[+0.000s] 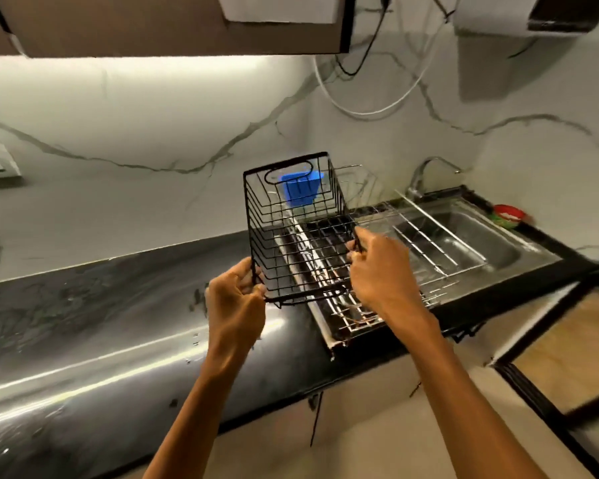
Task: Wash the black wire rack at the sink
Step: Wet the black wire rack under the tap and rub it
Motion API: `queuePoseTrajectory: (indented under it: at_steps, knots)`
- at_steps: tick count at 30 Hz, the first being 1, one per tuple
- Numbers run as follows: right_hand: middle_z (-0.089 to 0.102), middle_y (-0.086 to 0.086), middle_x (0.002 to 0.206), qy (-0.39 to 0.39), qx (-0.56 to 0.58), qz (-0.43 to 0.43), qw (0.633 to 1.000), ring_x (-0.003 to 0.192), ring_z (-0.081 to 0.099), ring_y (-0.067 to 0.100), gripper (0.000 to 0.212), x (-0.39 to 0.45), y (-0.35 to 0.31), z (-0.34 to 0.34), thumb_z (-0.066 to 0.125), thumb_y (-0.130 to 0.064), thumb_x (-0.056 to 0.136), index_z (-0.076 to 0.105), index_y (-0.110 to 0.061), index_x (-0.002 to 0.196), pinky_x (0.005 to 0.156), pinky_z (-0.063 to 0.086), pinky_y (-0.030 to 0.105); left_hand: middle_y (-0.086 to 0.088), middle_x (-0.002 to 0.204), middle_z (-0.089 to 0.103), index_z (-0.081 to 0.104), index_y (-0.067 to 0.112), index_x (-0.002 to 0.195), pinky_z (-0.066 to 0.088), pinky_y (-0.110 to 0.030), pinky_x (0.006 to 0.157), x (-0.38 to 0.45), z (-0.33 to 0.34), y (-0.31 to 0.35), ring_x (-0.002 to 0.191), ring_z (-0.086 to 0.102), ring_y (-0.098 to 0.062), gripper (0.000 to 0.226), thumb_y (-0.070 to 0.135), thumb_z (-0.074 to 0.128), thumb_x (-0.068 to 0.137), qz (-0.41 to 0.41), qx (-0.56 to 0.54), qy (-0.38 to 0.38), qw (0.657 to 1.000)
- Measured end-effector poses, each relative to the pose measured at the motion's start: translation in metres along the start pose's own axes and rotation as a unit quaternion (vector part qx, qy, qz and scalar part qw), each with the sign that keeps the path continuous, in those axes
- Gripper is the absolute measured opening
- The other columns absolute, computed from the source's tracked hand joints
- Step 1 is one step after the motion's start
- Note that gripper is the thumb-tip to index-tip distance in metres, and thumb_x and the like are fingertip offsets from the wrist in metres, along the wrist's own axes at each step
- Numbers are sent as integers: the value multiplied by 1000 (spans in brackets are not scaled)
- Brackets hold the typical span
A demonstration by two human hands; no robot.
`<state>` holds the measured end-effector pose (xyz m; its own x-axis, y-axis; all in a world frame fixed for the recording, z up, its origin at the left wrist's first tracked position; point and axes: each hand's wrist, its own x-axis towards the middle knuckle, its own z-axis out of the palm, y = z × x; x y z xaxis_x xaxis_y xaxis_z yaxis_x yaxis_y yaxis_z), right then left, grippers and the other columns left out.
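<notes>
Both hands [236,299] [381,271] on tilted rack [291,236] edges

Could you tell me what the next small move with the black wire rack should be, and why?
Probably carry the black wire rack rightward and lower it toward the sink basin. The left hand and right hand hold it in the air over the counter edge, left of the basin, so it is not yet under the faucet. A steel drying rack spans the sink and may obstruct.
</notes>
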<state>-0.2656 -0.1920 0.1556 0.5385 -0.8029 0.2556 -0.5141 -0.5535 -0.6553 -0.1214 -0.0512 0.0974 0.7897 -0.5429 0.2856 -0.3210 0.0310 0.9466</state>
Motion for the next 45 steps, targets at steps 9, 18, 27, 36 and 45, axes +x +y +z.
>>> queuePoseTrajectory:
  at_steps: [9, 18, 27, 36, 45]
  knots:
    - [70, 0, 94, 98, -45, 78, 991, 86, 65, 17, 19, 22, 143, -118, 58, -5, 93, 69, -14, 105, 84, 57, 43, -3, 74, 71, 73, 6, 91, 61, -32, 60, -5, 182, 44, 65, 69, -10, 30, -18, 55, 84, 44, 59, -93, 993]
    - [69, 1, 91, 107, -47, 122, 986, 86, 65, 16, 18, 55, 322, -241, 59, -3, 92, 70, -16, 97, 78, 57, 37, -11, 78, 68, 63, -2, 80, 57, -48, 53, -49, 393, 79, 65, 63, -38, 24, -20, 50, 87, -3, 5, -157, 988]
    - [71, 5, 88, 82, -46, 130, 987, 84, 65, 24, 14, 134, 468, -281, 60, -5, 89, 71, -12, 92, 69, 51, 33, -18, 81, 69, 68, 3, 87, 52, -32, 47, -32, 551, 65, 62, 63, -22, 26, -17, 51, 81, -83, 26, -171, 981]
    - [71, 9, 83, 20, -50, 132, 990, 79, 64, 22, 8, 260, 581, -249, 64, -8, 90, 71, -5, 89, 72, 53, 35, -17, 66, 67, 66, -2, 74, 44, -37, 42, 43, 688, -10, 53, 57, -27, 25, -12, 44, 67, -166, 56, -72, 982]
    - [68, 11, 68, -55, 20, 158, 986, 66, 64, 28, 12, 357, 678, -192, 65, -3, 86, 68, -3, 75, 58, 48, 35, -5, 61, 63, 68, 6, 68, 51, -34, 67, 104, 771, -62, 68, 60, -23, 22, -9, 58, 80, -308, 121, 45, 943]
